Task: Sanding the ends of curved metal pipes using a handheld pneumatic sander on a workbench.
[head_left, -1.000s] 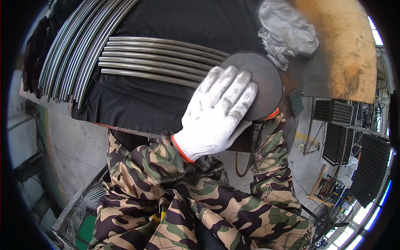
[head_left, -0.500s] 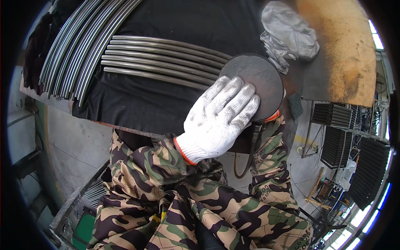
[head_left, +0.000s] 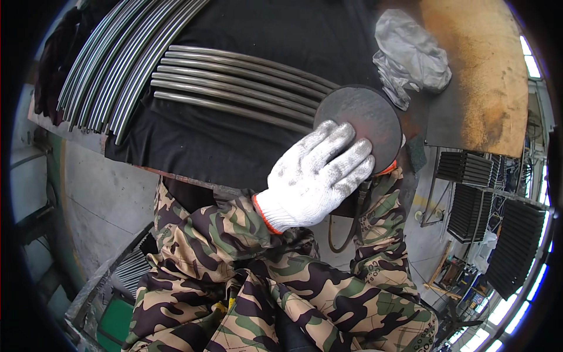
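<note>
My left hand point(head_left: 316, 176), in a white knit glove with grey-stained fingers and an orange cuff, lies with its fingers stretched out over the lower part of a round dark-grey disc point(head_left: 363, 111). The disc looks like the face of a disc sander, and a hose point(head_left: 343, 246) hangs below it. Behind the disc, my right hand is almost wholly hidden; only the orange cuff edge of its glove point(head_left: 387, 168) shows. Several metal rods point(head_left: 234, 79) lie side by side left of the disc, their right ends reaching it or passing behind it.
Black cloth point(head_left: 193, 135) covers the table under the rods. More long rods point(head_left: 126, 70) lie at the far left. Crumpled grey plastic point(head_left: 407, 50) sits behind the disc, beside a rust-stained board point(head_left: 478, 76). Stacked dark ribbed parts point(head_left: 469, 208) stand at the right.
The rods beside the disc have shifted a little to the right and away, and their left ends sit less evenly. My left hand has moved slightly right and nearer, still over the disc.
</note>
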`<state>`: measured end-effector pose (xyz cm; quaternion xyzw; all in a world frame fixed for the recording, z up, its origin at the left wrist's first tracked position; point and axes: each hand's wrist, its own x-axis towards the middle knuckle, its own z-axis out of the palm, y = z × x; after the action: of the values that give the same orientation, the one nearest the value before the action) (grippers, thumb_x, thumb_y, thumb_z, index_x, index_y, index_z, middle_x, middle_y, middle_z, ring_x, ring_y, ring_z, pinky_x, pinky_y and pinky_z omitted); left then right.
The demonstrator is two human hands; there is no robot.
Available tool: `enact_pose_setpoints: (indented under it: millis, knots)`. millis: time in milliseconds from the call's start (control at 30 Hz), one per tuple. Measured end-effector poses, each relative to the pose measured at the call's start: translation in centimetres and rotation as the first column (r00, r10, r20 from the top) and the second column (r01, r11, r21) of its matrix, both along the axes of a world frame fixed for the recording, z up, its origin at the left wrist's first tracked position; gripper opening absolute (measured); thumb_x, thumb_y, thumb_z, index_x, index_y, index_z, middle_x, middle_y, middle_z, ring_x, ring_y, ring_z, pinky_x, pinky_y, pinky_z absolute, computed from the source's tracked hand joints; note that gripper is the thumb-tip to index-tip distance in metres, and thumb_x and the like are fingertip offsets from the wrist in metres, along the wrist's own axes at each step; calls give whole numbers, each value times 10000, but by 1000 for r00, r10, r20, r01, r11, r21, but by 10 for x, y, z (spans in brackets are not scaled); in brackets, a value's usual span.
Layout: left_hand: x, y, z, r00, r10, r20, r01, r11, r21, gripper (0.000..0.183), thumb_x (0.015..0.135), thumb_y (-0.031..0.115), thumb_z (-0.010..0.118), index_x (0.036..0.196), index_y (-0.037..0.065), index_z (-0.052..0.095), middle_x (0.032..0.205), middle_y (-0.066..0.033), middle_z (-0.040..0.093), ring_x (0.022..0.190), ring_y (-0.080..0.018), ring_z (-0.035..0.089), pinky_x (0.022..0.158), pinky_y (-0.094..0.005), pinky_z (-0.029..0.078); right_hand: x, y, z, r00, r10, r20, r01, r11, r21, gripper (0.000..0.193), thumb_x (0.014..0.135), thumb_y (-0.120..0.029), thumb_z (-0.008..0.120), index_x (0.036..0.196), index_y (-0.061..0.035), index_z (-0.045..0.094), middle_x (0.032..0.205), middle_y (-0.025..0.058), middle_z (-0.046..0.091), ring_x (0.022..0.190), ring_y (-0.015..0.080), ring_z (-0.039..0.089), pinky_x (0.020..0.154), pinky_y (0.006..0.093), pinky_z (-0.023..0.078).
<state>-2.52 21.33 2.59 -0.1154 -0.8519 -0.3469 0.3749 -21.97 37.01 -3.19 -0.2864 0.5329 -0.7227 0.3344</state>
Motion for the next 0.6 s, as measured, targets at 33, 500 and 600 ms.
enact_pose_setpoints:
  millis: [33,500,600]
  knots:
    - [1,3,0,1000,-2,1,2,1000,3,350,758,171,725,1097,110,786,1249,-82,721,1234,-278,638,1063,-446,545,-1,1,3,1000,0,-8,0,1000,13,448,1010,-89,590,1420,87,546,1508,219,551,1358,275,581,1127,410,490]
    - [56,-129,-2,806,417,420,-292,897,-331,589,876,190,733,1428,43,587,1465,-189,575,1423,-404,480,1226,-505,341,15,-15,61,954,-28,300,36,999,-21,580,933,-267,735,1375,65,558,1313,177,679,1148,271,698,993,358,570]
    - [58,-191,-10,761,525,380,-333,819,-467,600,961,204,657,1517,43,499,1568,-193,480,1501,-391,381,1256,-496,281,4,-32,96,1000,-18,11,15,977,214,531,916,-247,735,1322,57,577,1230,144,690,1055,222,703,930,321,573]
